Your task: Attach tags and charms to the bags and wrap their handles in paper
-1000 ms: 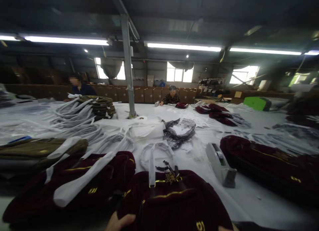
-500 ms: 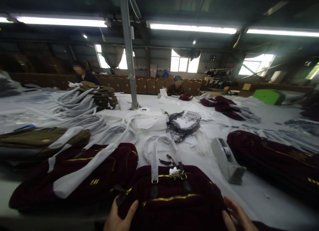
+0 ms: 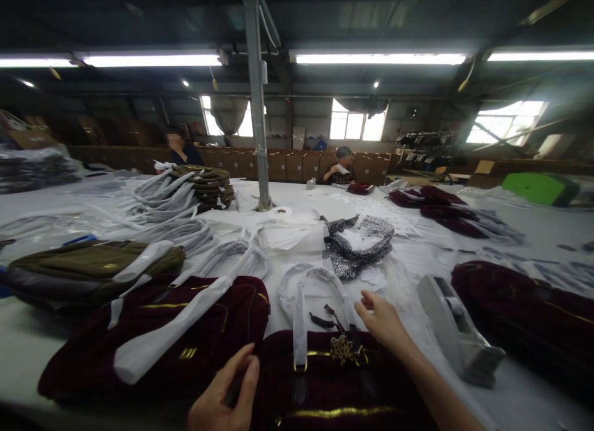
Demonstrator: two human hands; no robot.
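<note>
A dark maroon handbag (image 3: 334, 381) with gold zips lies directly before me. Its white-wrapped handles (image 3: 301, 319) rise at the back, and a gold flower-shaped charm (image 3: 342, 349) hangs by the right handle's base. My left hand (image 3: 225, 394) is at the bag's left side, thumb and forefinger apart; whether it touches the bag I cannot tell. Over the bag's right part reaches my right hand (image 3: 381, 322), beside the right handle, fingers loosely bent and nothing visible in them. A dark tassel-like piece (image 3: 322, 321) lies within the handle loops.
Another maroon bag (image 3: 162, 344) and an olive bag (image 3: 93, 267) lie at left. A grey tape dispenser (image 3: 457, 332) and a maroon bag (image 3: 524, 326) stand right. Behind are a speckled cloth (image 3: 357, 248), stacked olive bags (image 3: 213, 186), a post (image 3: 257, 96) and two people across the table.
My right hand has left the bag's right side and moved up and left to the handles. My left hand stays near the left side. The charm now shows its gold, patterned face.
</note>
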